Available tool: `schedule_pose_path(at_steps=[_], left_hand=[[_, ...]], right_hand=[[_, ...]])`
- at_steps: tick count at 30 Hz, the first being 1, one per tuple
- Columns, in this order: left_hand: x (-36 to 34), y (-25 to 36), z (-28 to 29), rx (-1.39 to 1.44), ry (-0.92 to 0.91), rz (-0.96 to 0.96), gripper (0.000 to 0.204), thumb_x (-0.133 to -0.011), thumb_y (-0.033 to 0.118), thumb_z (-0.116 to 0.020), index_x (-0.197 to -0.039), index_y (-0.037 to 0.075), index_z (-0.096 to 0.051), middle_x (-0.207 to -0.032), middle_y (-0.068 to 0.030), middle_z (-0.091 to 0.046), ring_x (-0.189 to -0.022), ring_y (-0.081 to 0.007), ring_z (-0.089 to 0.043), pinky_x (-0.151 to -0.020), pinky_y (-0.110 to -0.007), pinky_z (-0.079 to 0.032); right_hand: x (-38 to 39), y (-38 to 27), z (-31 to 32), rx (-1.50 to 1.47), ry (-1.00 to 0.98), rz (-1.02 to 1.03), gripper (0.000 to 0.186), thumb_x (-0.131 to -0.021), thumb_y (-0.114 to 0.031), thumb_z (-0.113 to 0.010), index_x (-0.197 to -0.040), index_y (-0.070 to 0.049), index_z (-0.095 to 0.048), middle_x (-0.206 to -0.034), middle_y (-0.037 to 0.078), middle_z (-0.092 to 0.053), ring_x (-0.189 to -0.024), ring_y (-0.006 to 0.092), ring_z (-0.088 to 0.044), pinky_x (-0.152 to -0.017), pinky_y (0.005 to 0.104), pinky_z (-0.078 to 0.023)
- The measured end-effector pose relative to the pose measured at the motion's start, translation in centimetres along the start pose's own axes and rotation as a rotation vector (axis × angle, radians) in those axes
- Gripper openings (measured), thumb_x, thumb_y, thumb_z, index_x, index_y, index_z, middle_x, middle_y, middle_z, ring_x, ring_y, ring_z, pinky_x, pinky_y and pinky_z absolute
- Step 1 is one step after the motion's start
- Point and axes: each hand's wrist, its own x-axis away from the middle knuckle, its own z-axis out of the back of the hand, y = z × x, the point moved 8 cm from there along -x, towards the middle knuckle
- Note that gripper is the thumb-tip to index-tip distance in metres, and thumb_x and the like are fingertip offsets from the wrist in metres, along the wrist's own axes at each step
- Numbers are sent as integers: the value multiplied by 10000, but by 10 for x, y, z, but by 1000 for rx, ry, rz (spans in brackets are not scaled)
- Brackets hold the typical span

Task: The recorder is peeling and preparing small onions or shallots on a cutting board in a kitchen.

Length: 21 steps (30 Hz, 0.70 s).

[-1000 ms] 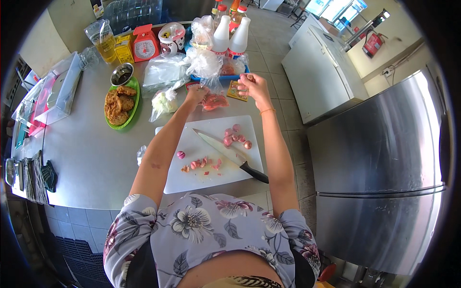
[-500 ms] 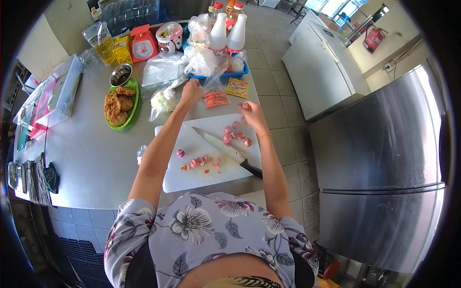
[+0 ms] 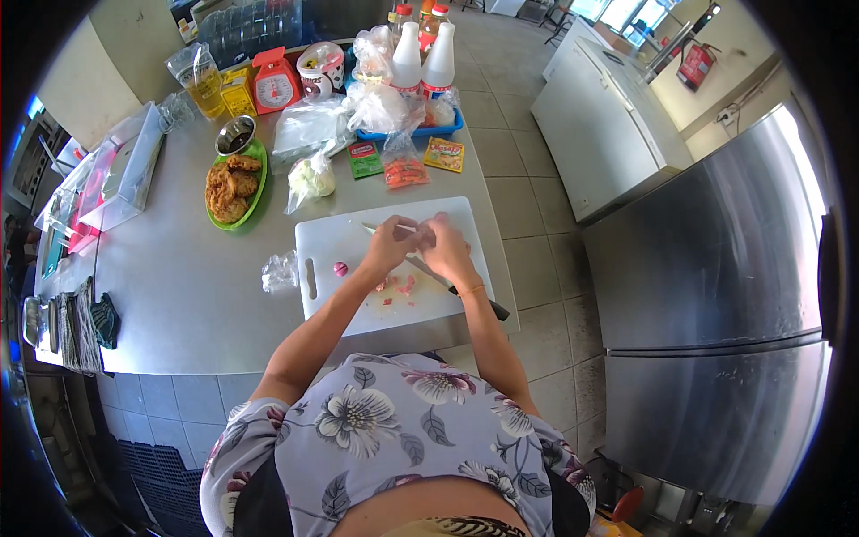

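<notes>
Above a white cutting board [image 3: 322, 237], my left hand [image 3: 392, 245] and right hand [image 3: 446, 251] meet with bent fingers. The fingers are closed together; what they hold is too hidden and blurred to name. Beneath them lies a knife [image 3: 490, 306], its tip toward the far left and its black handle past the right wrist. One small purple shallot [image 3: 340, 268] sits left of my left hand. Pink shallot peelings [image 3: 407, 285] lie on the near part of the board. My hands cover the group of shallots on the right side.
Beyond the board are a bag of cabbage [image 3: 310, 179], a green packet [image 3: 364, 160], a bag of carrots [image 3: 406, 172] and a yellow packet [image 3: 444, 155]. Fried pieces fill a green plate [image 3: 260, 185]. White bottles [image 3: 438, 63] stand behind. A crumpled plastic bag [image 3: 280, 272] lies left.
My left hand has come back from the far packets to the board, uncovering the green packet. My right hand has moved nearer and left, so both hands now meet over the knife.
</notes>
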Motion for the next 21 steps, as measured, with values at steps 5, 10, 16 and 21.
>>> schedule_pose_path(at_steps=[5,10,16,21], left_hand=[[10,-15,-3,179,-77,87,272,-861,87,-566,-1089,-52,-512,-958,-129,-591,-840,-174,-592,-747,-294,-503],[14,-28,3,412,-64,146,265,-875,43,-520,-1120,-58,-507,-982,-120,-569,-893,-181,-570,-817,-283,-474],[28,-22,1,581,-89,271,279,-879,57,-528,-1129,-67,-511,-1031,-106,-546,-934,-190,-558,-884,-273,-454],[40,-16,9,542,-96,278,328,-864,89,-559,-1158,-43,-502,-1054,-91,-545,-994,-177,-546,-745,-255,-484]], right_hand=[[13,5,-1,-106,-126,19,144,-748,-97,-626,-848,-14,-566,-786,117,-636,-731,290,-613,-698,395,-453],[4,29,18,-344,98,-110,241,-736,-127,-655,-922,-22,-545,-811,115,-639,-745,260,-615,-688,383,-459],[-42,87,27,58,76,-186,262,-717,-140,-666,-904,-5,-541,-856,148,-633,-819,308,-609,-734,392,-475],[-47,93,18,128,102,-223,265,-725,-186,-662,-897,-15,-555,-865,158,-618,-827,326,-595,-754,401,-474]])
